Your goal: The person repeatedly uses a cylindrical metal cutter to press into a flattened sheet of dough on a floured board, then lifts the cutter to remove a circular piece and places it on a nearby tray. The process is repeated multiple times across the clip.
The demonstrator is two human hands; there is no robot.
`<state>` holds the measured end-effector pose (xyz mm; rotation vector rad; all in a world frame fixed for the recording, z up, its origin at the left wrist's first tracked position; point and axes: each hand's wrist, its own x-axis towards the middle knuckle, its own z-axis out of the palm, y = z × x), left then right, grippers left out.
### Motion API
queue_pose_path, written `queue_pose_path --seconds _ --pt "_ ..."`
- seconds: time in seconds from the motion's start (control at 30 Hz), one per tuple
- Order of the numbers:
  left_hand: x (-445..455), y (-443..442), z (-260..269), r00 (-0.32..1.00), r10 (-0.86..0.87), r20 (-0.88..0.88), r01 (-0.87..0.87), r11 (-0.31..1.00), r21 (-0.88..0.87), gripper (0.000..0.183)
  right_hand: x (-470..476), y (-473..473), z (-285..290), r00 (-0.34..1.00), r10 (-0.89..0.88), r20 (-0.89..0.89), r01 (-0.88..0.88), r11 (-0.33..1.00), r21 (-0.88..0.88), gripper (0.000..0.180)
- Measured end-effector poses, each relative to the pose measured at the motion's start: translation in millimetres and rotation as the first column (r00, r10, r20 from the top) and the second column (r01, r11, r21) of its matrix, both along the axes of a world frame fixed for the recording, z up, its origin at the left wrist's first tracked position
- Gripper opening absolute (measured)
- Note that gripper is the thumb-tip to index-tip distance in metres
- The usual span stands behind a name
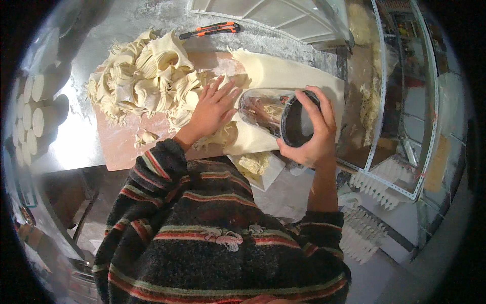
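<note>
A shiny open-ended metal cylinder (262, 110) with a dark rim lies tilted on a layered dough sheet (281, 72), right of centre. My right hand (317, 129) grips its rim, thumb below and fingers above. My left hand (216, 108) is spread, palm down, at the right edge of a heap of crumpled dough scraps (144, 83), with nothing visibly gripped; what lies beneath the palm is hidden. Under the dough is a pinkish board (117, 152) dusted with flour. A small dough scrap (146, 137) rests near its front edge.
An orange and black utility knife (210, 29) lies behind the dough. Stacked pale cylinders (38, 121) stand at the far left. A white container (265, 176) with yellowish crumbly stuff sits below the table edge. A perforated metal frame (374, 125) rises at the right.
</note>
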<state>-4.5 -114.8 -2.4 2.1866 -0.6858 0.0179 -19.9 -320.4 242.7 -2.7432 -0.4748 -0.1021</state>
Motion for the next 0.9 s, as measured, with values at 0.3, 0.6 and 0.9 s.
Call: queue_pose_path --seconds 0.3,0.6,0.9 --pt "-1 4 5 0.996 -0.053 -0.068 0.048 0.996 -0.071 0.061 10 9 0 0.996 0.016 -0.092 -0.020 0.999 -0.049 0.086" --pt "2 6 5 0.981 -0.102 -0.164 0.089 0.992 -0.085 0.067 9 0 -6 0.996 0.058 -0.068 -0.060 0.998 -0.019 0.090" --pt "5 6 1 0.975 -0.108 -0.195 0.083 0.987 -0.135 0.065 9 -7 -9 0.991 0.094 -0.090 -0.098 0.995 -0.037 0.095"
